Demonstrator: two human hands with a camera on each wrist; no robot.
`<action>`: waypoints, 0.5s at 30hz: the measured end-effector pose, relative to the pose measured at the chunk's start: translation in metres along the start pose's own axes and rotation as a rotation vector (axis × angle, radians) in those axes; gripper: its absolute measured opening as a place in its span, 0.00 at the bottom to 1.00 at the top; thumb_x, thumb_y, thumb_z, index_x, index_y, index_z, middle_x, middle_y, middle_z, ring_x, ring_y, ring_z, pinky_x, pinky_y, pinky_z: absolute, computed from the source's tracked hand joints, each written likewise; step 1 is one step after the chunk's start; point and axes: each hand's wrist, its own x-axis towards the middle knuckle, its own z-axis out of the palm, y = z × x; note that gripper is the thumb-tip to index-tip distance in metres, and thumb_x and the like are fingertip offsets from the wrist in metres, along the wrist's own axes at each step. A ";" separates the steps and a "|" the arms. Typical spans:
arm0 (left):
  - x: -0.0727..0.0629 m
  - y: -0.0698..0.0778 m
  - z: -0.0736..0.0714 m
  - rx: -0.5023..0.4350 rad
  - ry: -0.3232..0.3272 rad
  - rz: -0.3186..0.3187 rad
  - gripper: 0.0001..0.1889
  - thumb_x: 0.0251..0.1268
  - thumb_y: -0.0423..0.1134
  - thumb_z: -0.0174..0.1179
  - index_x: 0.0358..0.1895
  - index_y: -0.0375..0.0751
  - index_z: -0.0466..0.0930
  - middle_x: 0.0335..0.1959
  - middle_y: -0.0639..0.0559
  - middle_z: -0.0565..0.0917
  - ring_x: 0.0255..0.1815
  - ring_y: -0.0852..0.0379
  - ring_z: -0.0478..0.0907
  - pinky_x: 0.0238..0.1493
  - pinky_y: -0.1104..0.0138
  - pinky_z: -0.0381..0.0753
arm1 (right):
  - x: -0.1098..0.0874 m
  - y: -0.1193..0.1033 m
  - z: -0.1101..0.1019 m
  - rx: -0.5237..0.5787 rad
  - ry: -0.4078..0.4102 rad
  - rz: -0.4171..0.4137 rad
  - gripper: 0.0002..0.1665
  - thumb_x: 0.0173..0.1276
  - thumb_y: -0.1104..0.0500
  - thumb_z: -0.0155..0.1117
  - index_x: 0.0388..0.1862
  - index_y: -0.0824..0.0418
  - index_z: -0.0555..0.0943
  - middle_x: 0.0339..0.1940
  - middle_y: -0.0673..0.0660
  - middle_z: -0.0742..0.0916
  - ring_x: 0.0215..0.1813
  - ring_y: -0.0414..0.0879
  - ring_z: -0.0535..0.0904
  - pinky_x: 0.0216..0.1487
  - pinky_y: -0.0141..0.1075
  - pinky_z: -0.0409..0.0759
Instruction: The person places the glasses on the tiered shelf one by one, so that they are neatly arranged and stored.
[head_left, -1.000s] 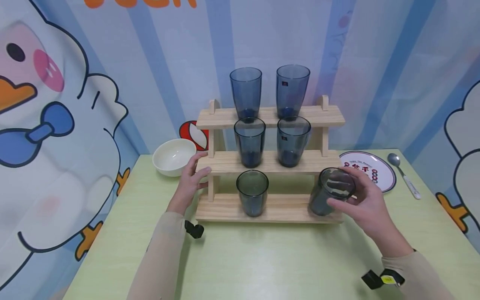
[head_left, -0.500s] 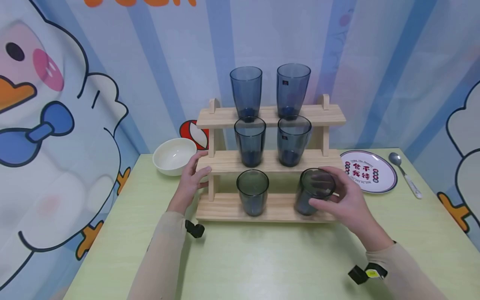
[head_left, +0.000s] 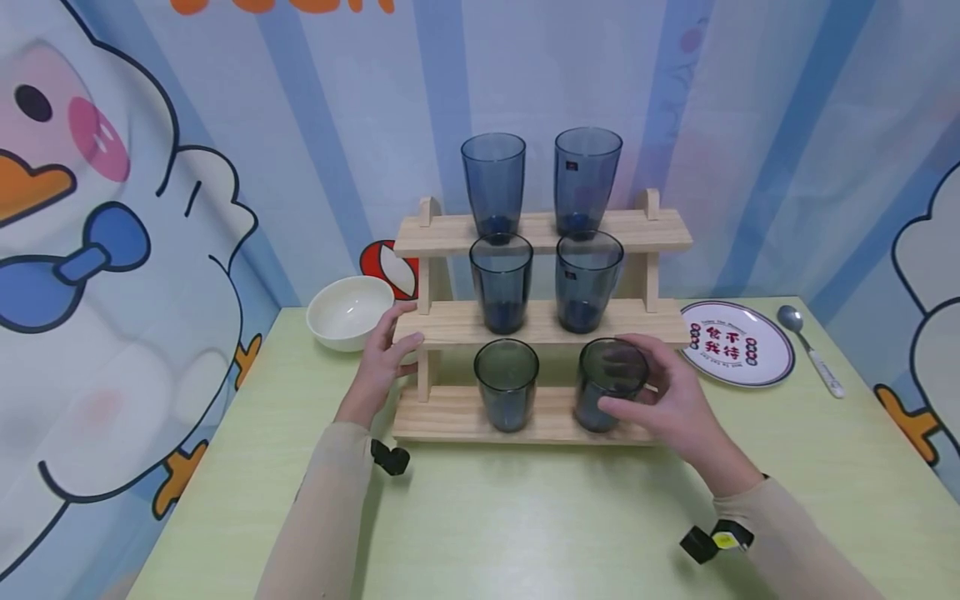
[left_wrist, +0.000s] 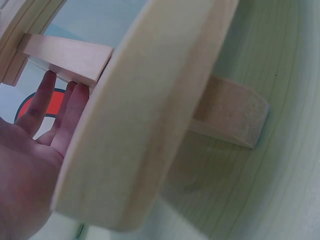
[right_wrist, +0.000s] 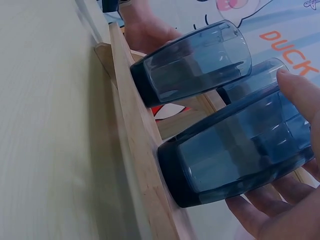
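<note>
My right hand (head_left: 682, 412) grips a smoky blue glass tumbler (head_left: 597, 400) by its upper part, thumb in front and fingers around the far side. In the right wrist view the tumbler's thick dark base sits on the bottom board. A matching tumbler (head_left: 506, 396) stands to its left on the same step. My left hand (head_left: 375, 371) holds the left end of the three-tier wooden rack (head_left: 442, 325) at the middle board. Its fingers reach behind against an upright, as the left wrist view shows. Two more tumblers stand on each of the middle and top boards.
A white bowl (head_left: 348, 315) sits left of the rack, close to the left hand. On the right lie a printed plate (head_left: 738, 343) and a spoon (head_left: 812, 354). A cartoon-duck cloth (head_left: 330, 125) hangs behind the pale green table (head_left: 525, 517).
My right hand has moved left along the bottom board with its tumbler, bringing it upright beside the other one and uncovering the plate. The left hand stays at the rack's end.
</note>
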 end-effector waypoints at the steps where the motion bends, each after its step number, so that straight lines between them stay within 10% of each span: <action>1: 0.000 0.000 0.000 0.000 0.000 0.001 0.28 0.78 0.45 0.61 0.77 0.59 0.66 0.75 0.44 0.69 0.67 0.38 0.73 0.61 0.35 0.80 | 0.001 0.000 0.001 -0.005 -0.001 0.003 0.47 0.60 0.68 0.81 0.77 0.57 0.70 0.63 0.56 0.82 0.60 0.45 0.81 0.55 0.31 0.85; 15: -0.002 0.002 0.001 0.005 0.002 -0.006 0.28 0.78 0.46 0.62 0.76 0.61 0.66 0.75 0.44 0.69 0.67 0.38 0.73 0.61 0.35 0.79 | 0.006 0.000 0.009 -0.052 -0.047 0.006 0.46 0.62 0.63 0.81 0.76 0.54 0.70 0.63 0.56 0.83 0.56 0.47 0.83 0.52 0.33 0.85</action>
